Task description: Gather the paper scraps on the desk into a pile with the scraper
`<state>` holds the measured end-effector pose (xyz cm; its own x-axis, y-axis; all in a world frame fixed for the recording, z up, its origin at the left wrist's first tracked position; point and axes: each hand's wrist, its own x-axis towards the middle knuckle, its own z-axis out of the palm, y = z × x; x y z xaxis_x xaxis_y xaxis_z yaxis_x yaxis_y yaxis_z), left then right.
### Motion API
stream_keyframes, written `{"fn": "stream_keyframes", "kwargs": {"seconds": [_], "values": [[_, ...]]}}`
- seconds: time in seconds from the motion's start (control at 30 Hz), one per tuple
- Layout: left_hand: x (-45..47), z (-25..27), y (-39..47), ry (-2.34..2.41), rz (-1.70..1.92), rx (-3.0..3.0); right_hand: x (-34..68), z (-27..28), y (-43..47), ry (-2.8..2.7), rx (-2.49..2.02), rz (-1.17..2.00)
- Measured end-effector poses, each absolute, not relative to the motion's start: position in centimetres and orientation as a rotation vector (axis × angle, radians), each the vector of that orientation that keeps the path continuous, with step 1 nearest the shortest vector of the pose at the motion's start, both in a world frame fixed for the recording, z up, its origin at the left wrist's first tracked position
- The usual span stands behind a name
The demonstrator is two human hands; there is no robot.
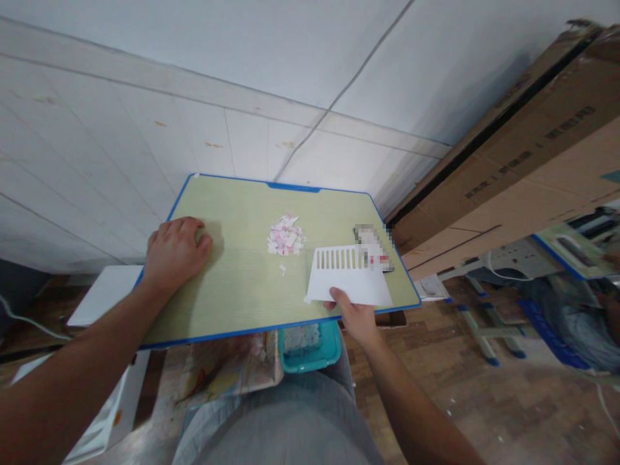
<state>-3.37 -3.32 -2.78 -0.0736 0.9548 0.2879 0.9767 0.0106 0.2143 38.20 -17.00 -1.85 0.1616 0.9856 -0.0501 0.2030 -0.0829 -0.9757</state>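
My right hand [356,313] pinches the near edge of a white slotted sheet [349,284], thumb on top. A row of narrow cutouts runs along the sheet's far side. It is held low over the right part of a pale green tabletop [232,290] with a blue rim. My left hand [177,252] rests at the table's left side, fingers loosely bent and thumb apart, with nothing visible in it. Between the hands lies a small heap of pink and white paper scraps [287,236]. One loose scrap [282,269] sits just in front of the heap.
A partly pixelated flat item [374,247] lies beyond the sheet. Under the near edge is a turquoise bin [310,368] with pale contents. A large cardboard box [508,168] stands at right. The white wall [194,123] rises behind the table, a cable [334,106] running down it.
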Motion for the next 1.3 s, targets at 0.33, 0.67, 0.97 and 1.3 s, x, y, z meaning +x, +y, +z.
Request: {"fn": "stream_keyframes", "kwargs": {"seconds": [0.33, 0.67, 0.97, 1.3], "values": [[-3.50, -2.81, -3.24, -2.192, -0.570, -2.107, 38.23, -2.50, -16.62, -1.138, -1.480, 1.074], [-3.61, -2.82, -3.25, -2.163, -0.545, -2.111, 38.29, -1.80, -16.63, -1.096, -1.450, 1.152], [-3.89, -3.15, -3.04, -2.160, -0.551, -2.120, 38.35, -1.83, -16.54, -1.107, -1.415, 1.220], [-3.76, -3.29, -3.17, -2.161, -0.602, -2.105, 38.54, -2.20, -16.45, -1.114, -1.403, 1.185]]}}
